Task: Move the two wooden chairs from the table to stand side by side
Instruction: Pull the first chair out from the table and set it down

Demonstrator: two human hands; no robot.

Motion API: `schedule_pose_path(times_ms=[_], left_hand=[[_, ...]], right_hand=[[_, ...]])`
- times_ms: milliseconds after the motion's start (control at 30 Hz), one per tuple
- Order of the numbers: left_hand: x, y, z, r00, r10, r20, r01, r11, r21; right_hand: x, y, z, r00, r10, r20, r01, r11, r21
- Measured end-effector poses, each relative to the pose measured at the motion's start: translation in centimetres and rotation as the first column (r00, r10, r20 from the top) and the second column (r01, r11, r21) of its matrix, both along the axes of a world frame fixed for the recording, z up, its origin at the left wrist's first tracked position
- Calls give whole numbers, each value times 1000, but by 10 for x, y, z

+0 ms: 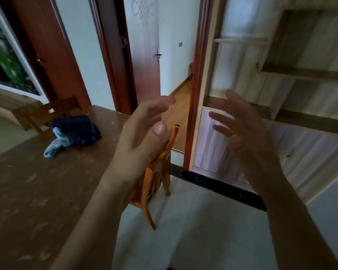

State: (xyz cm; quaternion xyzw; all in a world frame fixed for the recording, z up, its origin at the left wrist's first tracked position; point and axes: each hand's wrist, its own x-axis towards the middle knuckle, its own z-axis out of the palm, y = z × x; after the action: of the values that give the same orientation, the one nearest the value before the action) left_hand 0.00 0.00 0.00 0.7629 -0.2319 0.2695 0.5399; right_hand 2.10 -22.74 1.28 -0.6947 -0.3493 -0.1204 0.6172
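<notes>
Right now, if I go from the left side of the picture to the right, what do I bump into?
Far wooden chair → dark blue cloth on the table → left hand → near wooden chair → right hand → shelves.

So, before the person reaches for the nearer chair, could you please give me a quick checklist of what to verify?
1. Left hand free: ok, open, holding nothing.
2. Right hand free: ok, open.
3. Near orange wooden chair upright at the table edge: ok.
4. Grip on its backrest: not ok, no hand visibly grasps it.
5. Floor beside it bare: ok.
6. Far wooden chair free to pull: cannot tell, partly hidden by the table.
</notes>
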Motion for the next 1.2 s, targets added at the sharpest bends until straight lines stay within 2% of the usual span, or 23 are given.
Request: schedule_pose_path(times_ms=[33, 167, 233, 333, 467, 567, 700, 767, 800, 833, 867, 933, 967, 1033, 1133, 1200], left_hand=[[15, 1, -4, 999, 39, 29, -39, 999, -3], [85, 9, -33, 986, 164, -37, -166, 985, -49], [123, 12, -43, 971, 214, -105, -224, 970, -93], [181, 17, -60, 945, 251, -209, -273, 958, -84], [240, 21, -81, 912, 242, -333, -275, 960, -55], [274, 34, -103, 847, 314, -428, -347, 938, 2], [315, 46, -139, 665, 505, -550, -488, 851, 191], [334, 45, -156, 627, 584, -516, -465, 811, 354], [345, 44, -167, 582, 606, -543, -417, 795, 440], [356, 44, -177, 492, 598, -632, -347, 801, 488], [364, 45, -188, 371, 568, -735, -241, 823, 515], [372, 46, -218, 174, 533, -828, -93, 846, 525], [372, 43, -232, 93, 516, -852, -95, 856, 508], [369, 32, -254, -55, 458, -887, -204, 865, 459], [374, 17, -280, -197, 433, -880, -241, 849, 471], [379, 8, -294, -206, 509, -836, -235, 803, 547]], right_hand=[[22, 4, -3, 1000, 9, -22, -10, 1000, -6], [126, 31, -19, 974, 53, -222, -85, 987, -138], [173, 42, -31, 986, 35, -162, -82, 953, -291], [232, 44, -53, 965, 131, -226, -195, 938, -287], [307, 53, -76, 954, 198, -226, -269, 899, -346], [361, 70, -102, 928, 291, -232, -364, 841, -400], [442, 104, -136, 894, 393, -217, -442, 688, -576], [474, 121, -156, 874, 454, -174, -444, 599, -666], [489, 128, -169, 855, 485, -182, -458, 543, -704], [503, 136, -182, 834, 515, -197, -470, 478, -742], [515, 142, -195, 819, 534, -211, -470, 413, -780], [536, 150, -224, 781, 571, -253, -467, 264, -844], [544, 152, -237, 756, 588, -288, -476, 190, -859], [554, 153, -259, 694, 616, -373, -504, 47, -862], [563, 156, -284, 631, 648, -426, -471, -117, -874], [563, 157, -298, 608, 688, -397, -384, -183, -905]])
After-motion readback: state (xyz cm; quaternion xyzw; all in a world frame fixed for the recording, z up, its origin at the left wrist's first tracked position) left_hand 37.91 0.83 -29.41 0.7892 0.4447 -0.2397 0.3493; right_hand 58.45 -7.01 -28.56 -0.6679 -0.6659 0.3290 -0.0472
